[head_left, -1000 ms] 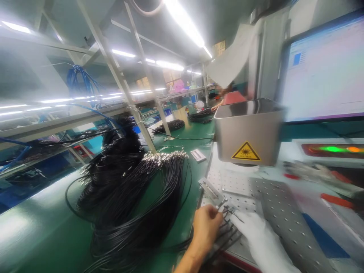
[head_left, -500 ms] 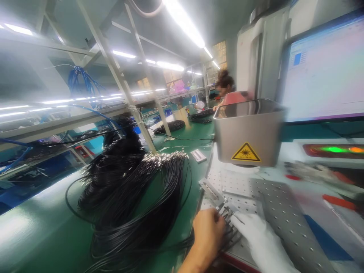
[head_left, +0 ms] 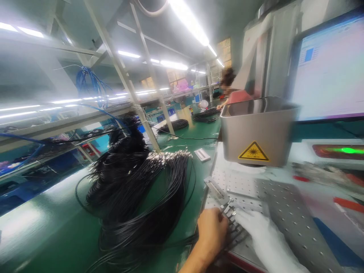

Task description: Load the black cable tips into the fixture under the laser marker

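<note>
My bare left hand (head_left: 212, 228) is curled closed at the lower middle, over black cables (head_left: 191, 239) that run in from the left. Beside it my right hand (head_left: 260, 231), in a white glove, has its fingertips together at a metal fixture (head_left: 217, 189); what they grip is too small and blurred to make out. Dark cable ends (head_left: 237, 232) lie between the two hands. The fixture rests on a perforated metal plate (head_left: 244, 204). To the left, a large bundle of black cables (head_left: 165, 204) with shiny metal ends spreads over the green table (head_left: 51, 235).
A grey machine head (head_left: 256, 132) with a yellow laser warning label hangs above the plate. At right stand a monitor (head_left: 332, 72) and an indicator panel (head_left: 338, 151). A small slotted metal piece (head_left: 202, 154) lies on the table. Farther back sits a person (head_left: 240, 96).
The view has swung slightly, so everything sits a little further right. Both hands stay at the fixture with little visible change. The orange light on the panel has gone out; green remains lit.
</note>
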Action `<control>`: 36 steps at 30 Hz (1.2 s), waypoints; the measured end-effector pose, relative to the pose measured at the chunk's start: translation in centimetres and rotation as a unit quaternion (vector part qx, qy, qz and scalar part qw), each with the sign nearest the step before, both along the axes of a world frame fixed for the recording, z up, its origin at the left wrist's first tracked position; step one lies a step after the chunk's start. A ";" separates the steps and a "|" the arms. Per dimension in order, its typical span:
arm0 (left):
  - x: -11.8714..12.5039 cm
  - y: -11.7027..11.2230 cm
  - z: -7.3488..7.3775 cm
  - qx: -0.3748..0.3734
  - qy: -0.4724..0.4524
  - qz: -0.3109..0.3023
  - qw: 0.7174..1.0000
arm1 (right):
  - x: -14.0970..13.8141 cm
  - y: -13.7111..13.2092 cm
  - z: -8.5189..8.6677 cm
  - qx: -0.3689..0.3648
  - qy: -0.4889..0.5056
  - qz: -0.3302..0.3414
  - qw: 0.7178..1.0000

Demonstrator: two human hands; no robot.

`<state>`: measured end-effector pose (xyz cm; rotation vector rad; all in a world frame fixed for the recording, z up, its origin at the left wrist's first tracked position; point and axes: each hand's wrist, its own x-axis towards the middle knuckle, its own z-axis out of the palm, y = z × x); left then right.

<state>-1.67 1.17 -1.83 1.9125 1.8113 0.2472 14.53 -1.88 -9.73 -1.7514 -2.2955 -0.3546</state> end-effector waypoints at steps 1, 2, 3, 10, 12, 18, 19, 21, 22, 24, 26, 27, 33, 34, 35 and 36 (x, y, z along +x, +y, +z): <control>0.0 0.0 0.0 -0.005 0.000 0.000 1.000 | 0.0 0.2 0.1 -0.001 0.003 -0.001 1.000; 0.0 0.0 0.0 -0.009 0.000 -0.001 1.000 | 0.0 0.4 0.1 -0.005 0.006 -0.001 1.000; 0.0 0.0 0.1 -0.011 0.000 -0.002 1.000 | 0.0 0.7 0.1 -0.011 0.009 0.001 1.000; -0.2 0.0 0.7 -0.021 -0.081 -0.007 0.996 | 0.6 2.3 -1.1 -0.082 0.067 0.023 0.994; -0.6 0.1 0.8 -0.020 -0.146 -0.003 0.989 | 0.6 2.7 -1.5 -0.104 0.123 0.008 0.987; -1.9 0.9 0.2 -0.017 -0.305 0.000 0.952 | 0.3 3.6 -1.7 -0.117 0.197 -0.041 0.973; -2.0 0.9 0.2 -0.012 -0.311 -0.006 0.950 | 0.3 3.6 -1.6 -0.120 0.202 -0.047 0.971; -1.9 0.9 0.0 0.013 -0.280 -0.025 0.959 | 0.4 3.6 -1.5 -0.129 0.208 -0.054 0.968; -1.7 0.8 0.0 0.033 -0.246 -0.035 0.968 | 0.5 3.5 -1.4 -0.132 0.210 -0.058 0.967; -1.2 0.6 -0.1 0.070 -0.166 -0.055 0.982 | 0.7 3.1 -1.5 -0.134 0.207 -0.047 0.968; -0.6 0.3 -0.1 0.085 -0.103 -0.069 0.989 | 0.9 2.7 -1.6 -0.132 0.199 -0.023 0.971; -0.4 0.2 -0.1 0.083 -0.083 -0.072 0.990 | 1.0 2.5 -1.6 -0.130 0.195 -0.013 0.972; 0.4 0.1 0.7 0.045 0.030 -0.095 0.994 | 0.9 2.1 -1.3 -0.124 0.194 -0.015 0.973; 0.5 0.1 0.8 0.040 0.045 -0.106 0.993 | 0.8 2.1 -1.3 -0.125 0.193 -0.021 0.973; 0.6 0.1 0.8 0.037 0.057 -0.116 0.991 | 0.8 2.1 -1.4 -0.127 0.190 -0.027 0.973; 0.7 0.1 0.7 0.034 0.069 -0.125 0.989 | 0.8 2.2 -1.6 -0.129 0.186 -0.032 0.974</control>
